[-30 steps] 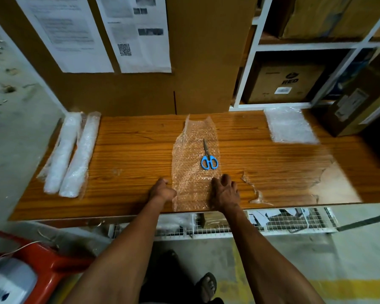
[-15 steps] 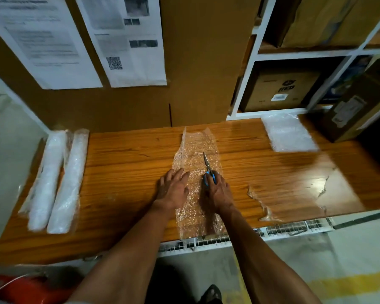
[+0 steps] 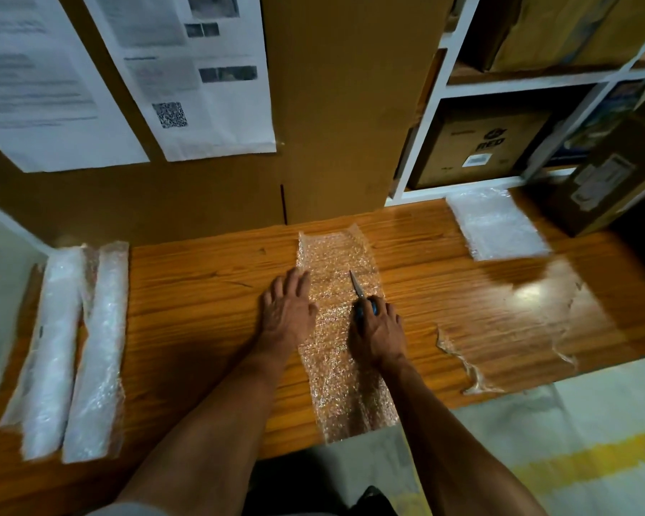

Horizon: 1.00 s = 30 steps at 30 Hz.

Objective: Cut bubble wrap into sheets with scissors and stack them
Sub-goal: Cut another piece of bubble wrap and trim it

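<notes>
While the long clear strip of bubble wrap (image 3: 336, 329) lies flat along the middle of the glossy orange-brown wooden table (image 3: 202, 292), running from twelve o'clock toward six with its near end hanging just over the table's front edge, both bare hands rest on it. Its surface is a fine grid of small bubbles that glitters under the light, and its far end curls up slightly at the corners. Fingers straight and spread, the left hand (image 3: 287, 310) presses flat on the strip's nine o'clock edge. At three o'clock of it, the right hand (image 3: 378, 337) curls round the blue plastic handles of the steel scissors (image 3: 362, 296), whose thin pointed blades lie closed on the wrap, aimed toward eleven o'clock.

At nine o'clock on the table, two white rolls of bubble wrap (image 3: 71, 348) lie side by side, touching. Toward two o'clock sits a flat rectangular stack of cut bubble-wrap sheets (image 3: 496, 225). A torn, wrinkled clear film (image 3: 462, 359) clings to the wood at three o'clock, where the grain shines.

Behind the table stands a tall brown cardboard panel (image 3: 350, 106) with printed white paper sheets (image 3: 202, 76) stuck to it. White shelving (image 3: 518, 81) at one o'clock holds brown cardboard boxes (image 3: 481, 147).
</notes>
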Available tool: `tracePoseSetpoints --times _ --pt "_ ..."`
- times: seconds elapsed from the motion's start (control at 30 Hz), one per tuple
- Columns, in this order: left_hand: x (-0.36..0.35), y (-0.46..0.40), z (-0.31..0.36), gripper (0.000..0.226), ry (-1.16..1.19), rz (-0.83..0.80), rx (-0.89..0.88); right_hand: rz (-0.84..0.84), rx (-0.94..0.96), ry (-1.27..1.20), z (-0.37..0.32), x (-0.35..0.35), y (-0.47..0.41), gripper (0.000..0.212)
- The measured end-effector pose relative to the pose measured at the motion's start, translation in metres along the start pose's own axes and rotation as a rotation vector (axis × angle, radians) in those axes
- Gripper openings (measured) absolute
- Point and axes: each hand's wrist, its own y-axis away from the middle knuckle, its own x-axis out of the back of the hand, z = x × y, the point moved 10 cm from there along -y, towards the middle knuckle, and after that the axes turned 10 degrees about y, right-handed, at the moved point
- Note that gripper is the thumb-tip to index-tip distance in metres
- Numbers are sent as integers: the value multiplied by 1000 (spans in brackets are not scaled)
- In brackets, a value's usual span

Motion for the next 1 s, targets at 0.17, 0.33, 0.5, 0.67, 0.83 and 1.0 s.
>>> tracePoseSetpoints --times 0.17,0.33,0.5,0.67,0.83,1.0 --pt "-25 -5 -3 75 -35 -166 -7 71 -54 -47 5 6 -4 52" --pt "-7 -5 4 89 -63 -12 49 55 -97 -18 22 12 -5 69" --pt "-21 13 37 74 -24 17 -85 32 -119 44 43 13 -5 66" --pt "-50 19 49 90 -67 -110 -64 -9 -155 44 59 9 4 63" --pt "-48 5 53 89 -50 -275 -74 -5 -308 55 95 12 12 57" --pt "-29 2 41 99 -59 -93 -92 160 -182 48 90 25 14 70"
